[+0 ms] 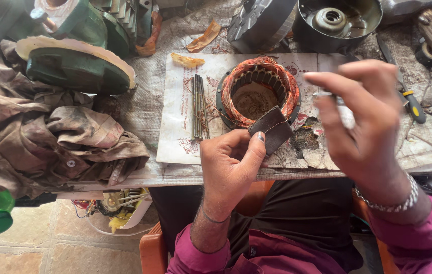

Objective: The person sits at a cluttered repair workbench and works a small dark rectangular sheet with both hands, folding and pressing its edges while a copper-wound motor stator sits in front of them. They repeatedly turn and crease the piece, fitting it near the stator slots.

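Magenta sleeves [429,238] and dark trousers sit closest, below the tabletop [150,109] edge; both hands rise from them toward the motor stator [257,91], the round core ringed with copper windings that lies on a stained paper sheet [175,137]; left hand [228,165], just in front of the stator, pinches a dark folded piece of abrasive-looking sheet [273,129] between thumb and fingers, with a thin copper wire [277,124] running across it; that sheet overlaps the stator's near rim; right hand [365,122], to the right of the stator, is closed narrowly around a small pale object [345,114] that I cannot identify, a metal bracelet [396,200] at its wrist; left of the stator lies a bundle of thin rods [199,106]; farther left, a green motor housing [76,66] and crumpled dirty cloth [48,137]; behind the stator stands a round metal end cover [336,20]; right of it lies a yellow-handled screwdriver [412,104].
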Available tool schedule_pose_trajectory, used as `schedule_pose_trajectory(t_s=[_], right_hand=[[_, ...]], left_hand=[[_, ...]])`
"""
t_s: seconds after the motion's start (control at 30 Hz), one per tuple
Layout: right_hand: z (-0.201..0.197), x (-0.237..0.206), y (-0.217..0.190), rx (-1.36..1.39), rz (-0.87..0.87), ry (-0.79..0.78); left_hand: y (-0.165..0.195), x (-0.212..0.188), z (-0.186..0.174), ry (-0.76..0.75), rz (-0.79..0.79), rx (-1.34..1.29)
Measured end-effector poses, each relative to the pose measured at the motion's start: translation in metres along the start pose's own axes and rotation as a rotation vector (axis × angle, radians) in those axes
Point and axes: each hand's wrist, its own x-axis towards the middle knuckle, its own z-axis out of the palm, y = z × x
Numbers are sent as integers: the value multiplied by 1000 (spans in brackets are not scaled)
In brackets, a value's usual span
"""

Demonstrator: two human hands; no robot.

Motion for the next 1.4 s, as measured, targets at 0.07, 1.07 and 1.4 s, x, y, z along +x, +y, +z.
schedule_pose_trajectory(t_s=[0.07, 1.07, 1.4], right_hand=[[-2, -8, -6, -42, -10, 46], [23, -43, -6, 100, -42, 24], [22, -43, -6, 151, -41, 44]], left_hand=[[-1, 0, 1, 6, -20, -61], [-4, 0, 2, -22, 83, 21], [-3, 0, 4, -5, 125, 80]])
